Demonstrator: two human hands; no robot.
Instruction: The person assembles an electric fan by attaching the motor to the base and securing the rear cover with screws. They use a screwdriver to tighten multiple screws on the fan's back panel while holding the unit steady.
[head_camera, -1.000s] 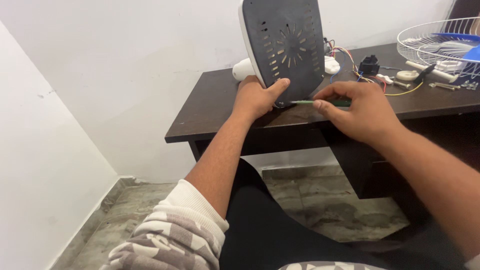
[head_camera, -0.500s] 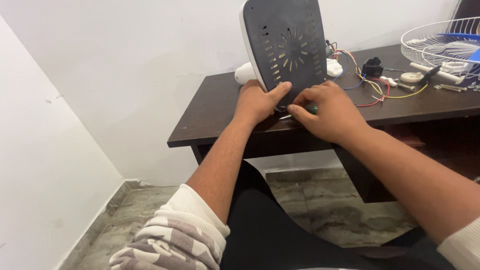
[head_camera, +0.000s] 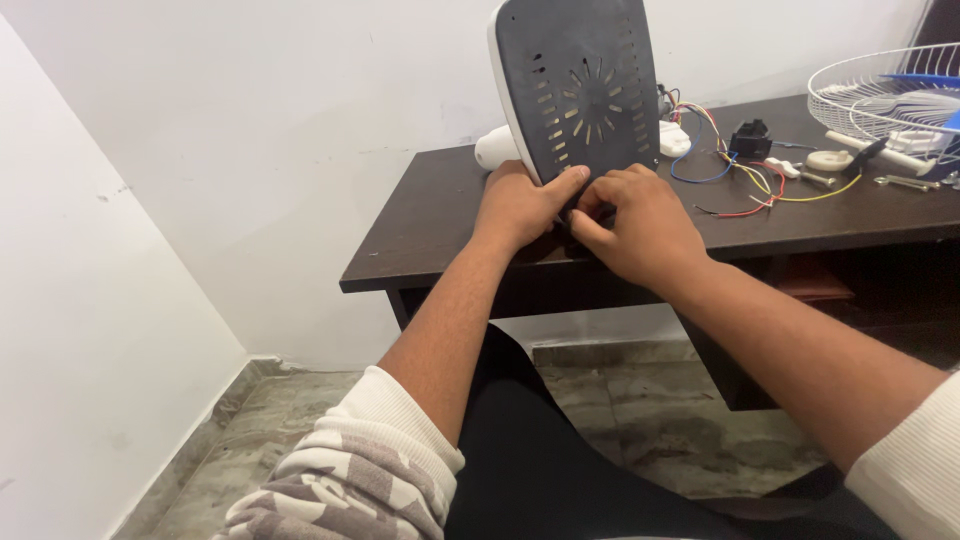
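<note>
Left hand (head_camera: 522, 205) grips the lower edge of the dark vented fan base plate (head_camera: 580, 95), which stands tilted on its edge at the front of the dark table (head_camera: 440, 220). The right hand (head_camera: 635, 228) is closed, its fingertips pinched at the plate's bottom rim just beside the left thumb; whatever they hold is hidden. Good work here calls for a firm bracing grip so the plate cannot rock, with coloured wires (head_camera: 735, 175) and a wire fan guard (head_camera: 885, 85) left undisturbed behind.

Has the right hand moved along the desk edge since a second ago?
Yes. The right hand has slid left along the dark desk, closing up against the left hand at the fan base.
</note>
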